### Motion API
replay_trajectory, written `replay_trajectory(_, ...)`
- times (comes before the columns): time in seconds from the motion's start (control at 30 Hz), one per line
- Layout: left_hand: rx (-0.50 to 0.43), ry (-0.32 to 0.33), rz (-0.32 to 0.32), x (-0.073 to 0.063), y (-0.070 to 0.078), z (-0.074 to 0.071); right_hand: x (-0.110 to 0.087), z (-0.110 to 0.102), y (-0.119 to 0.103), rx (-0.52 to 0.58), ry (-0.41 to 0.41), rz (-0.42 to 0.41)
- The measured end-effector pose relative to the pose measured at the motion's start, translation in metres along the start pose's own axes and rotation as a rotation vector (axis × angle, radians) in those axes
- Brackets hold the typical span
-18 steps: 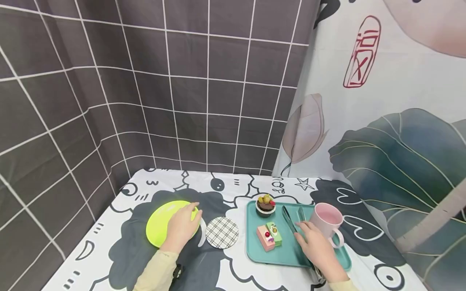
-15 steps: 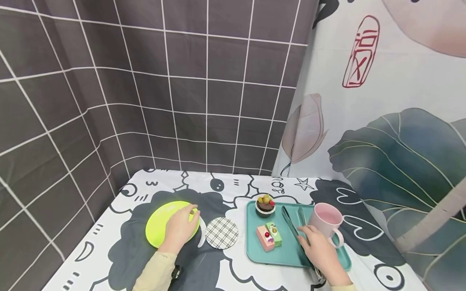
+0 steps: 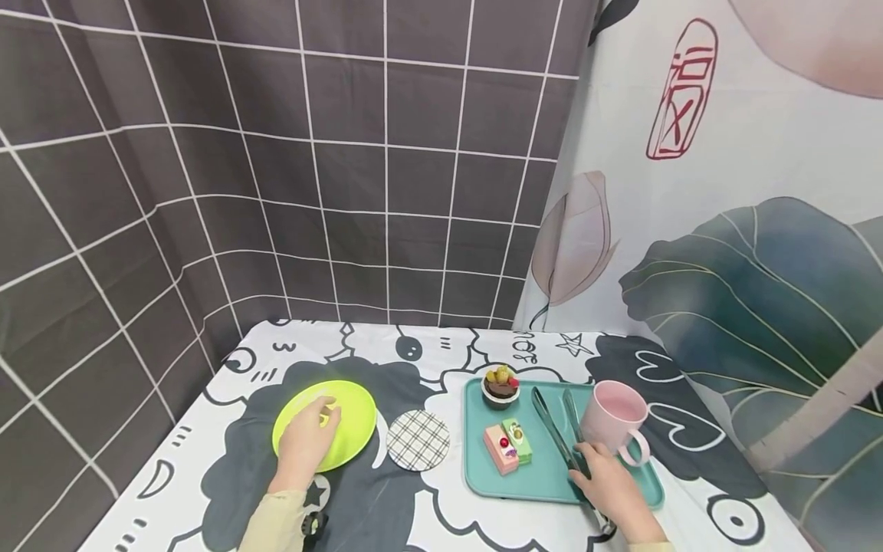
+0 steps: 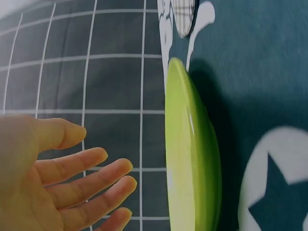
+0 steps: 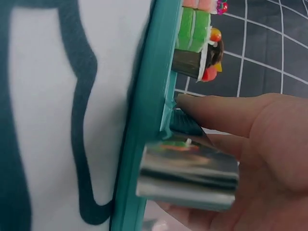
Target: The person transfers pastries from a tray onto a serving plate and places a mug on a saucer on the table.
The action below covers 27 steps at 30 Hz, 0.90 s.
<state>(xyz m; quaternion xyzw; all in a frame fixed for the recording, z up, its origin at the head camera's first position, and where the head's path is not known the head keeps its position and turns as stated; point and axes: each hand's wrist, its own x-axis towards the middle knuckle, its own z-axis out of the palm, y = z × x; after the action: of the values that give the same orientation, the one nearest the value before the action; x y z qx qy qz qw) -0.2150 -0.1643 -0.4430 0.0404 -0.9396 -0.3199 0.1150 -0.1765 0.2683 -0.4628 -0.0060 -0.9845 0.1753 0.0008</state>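
In the head view, a yellow-green plate lies on the left side of the table. My left hand is over its near-left part, fingers loosely spread and holding nothing; the left wrist view shows the fingers apart from the plate's rim. A pair of metal tongs lies across the teal tray, its two arms spread and its rounded end past the tray's near edge. My right hand grips the tongs, thumb on one side and fingers on the other. In the right wrist view the shiny tong end hides part of the fingers.
On the tray stand a chocolate fruit cupcake, a pink cake slice and a green one. A pink mug stands at its right, close beside my right hand. A checked round coaster lies between plate and tray.
My left hand has moved left and back over the plate, away from its right rim. My right hand has drawn nearer along the tongs, its fingers closing in around them.
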Motion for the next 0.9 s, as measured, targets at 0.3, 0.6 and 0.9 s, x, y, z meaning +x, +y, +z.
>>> replay_trajectory(0.3,-0.023,-0.004,-0.139,-0.002,-0.019,-0.014,0.004,0.000,0.001,0.019,-0.030,0.005)
replay_trajectory(0.6,-0.081,-0.004,-0.228,-0.002,-0.039,-0.025,0.000,-0.001,0.005,0.084,-0.025,0.007)
replay_trajectory(0.9,-0.100,-0.080,-0.285,-0.002,-0.055,-0.025,-0.011,-0.009,0.011,0.147,0.003,0.051)
